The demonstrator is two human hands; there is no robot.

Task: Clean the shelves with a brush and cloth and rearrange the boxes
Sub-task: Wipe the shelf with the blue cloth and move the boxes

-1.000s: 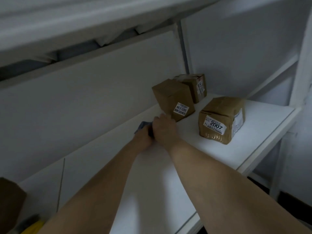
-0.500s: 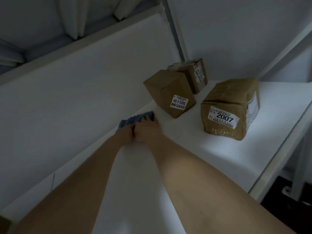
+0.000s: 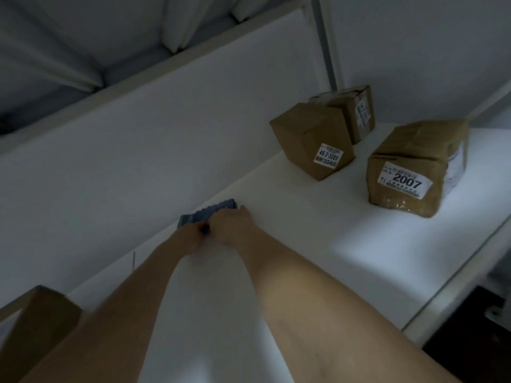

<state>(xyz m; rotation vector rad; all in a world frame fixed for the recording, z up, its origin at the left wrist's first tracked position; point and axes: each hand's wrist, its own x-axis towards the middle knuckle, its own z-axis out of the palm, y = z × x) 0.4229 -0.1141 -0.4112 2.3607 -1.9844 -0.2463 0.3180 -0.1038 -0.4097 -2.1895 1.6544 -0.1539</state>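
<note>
1. We have both hands pressed together on the blue cloth (image 3: 208, 214), the left hand (image 3: 190, 235) on its near-left part and the right hand (image 3: 231, 224) just beside it; the fingers bear down on the cloth, but whether they are curled around it we cannot tell.
2. The cloth lies flat on the white shelf (image 3: 345, 261), at its back edge, touching the rear panel just beyond our fingertips.
3. Ahead and right of the grip stand three boxes: the box marked 46-2-3205 (image 3: 312, 139), a smaller box (image 3: 356, 111) touching it behind, and the box marked 2007 (image 3: 414, 164) apart, nearer the front edge.
4. Another box (image 3: 33, 327) sits near our left elbow.
5. We judge wiping under way, boxes not yet rearranged; no brush shows.
</note>
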